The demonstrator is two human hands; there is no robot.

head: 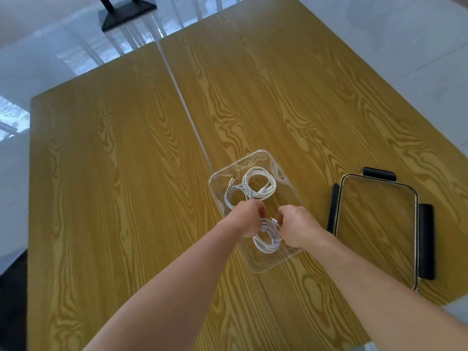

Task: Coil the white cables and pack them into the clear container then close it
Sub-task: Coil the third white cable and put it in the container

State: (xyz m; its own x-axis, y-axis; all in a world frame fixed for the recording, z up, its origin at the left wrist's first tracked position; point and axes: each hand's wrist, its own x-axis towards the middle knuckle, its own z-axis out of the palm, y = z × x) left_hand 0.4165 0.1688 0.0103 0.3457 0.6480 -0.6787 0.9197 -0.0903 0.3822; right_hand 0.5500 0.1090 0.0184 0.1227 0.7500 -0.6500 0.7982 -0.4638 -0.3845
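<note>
A clear rectangular container [215, 179] stands open on the wooden table, straddling the seam between two tabletops. Two coiled white cables lie in its far half, one [260, 184] at the back and one [234, 196] to its left. A third coiled white cable [267, 236] is over the container's near half. My left hand [249, 216] grips this coil on its left side and my right hand [295, 225] pinches it on the right, near a connector end. The container's clear lid [377, 224], with black latches, lies flat to the right.
Two wood-grain tabletops [114, 173] meet along a seam running from the back to the container. Pale glossy floor surrounds them. A black stand base [126, 12] sits on the floor at the far left. A dark object shows at the lower left edge.
</note>
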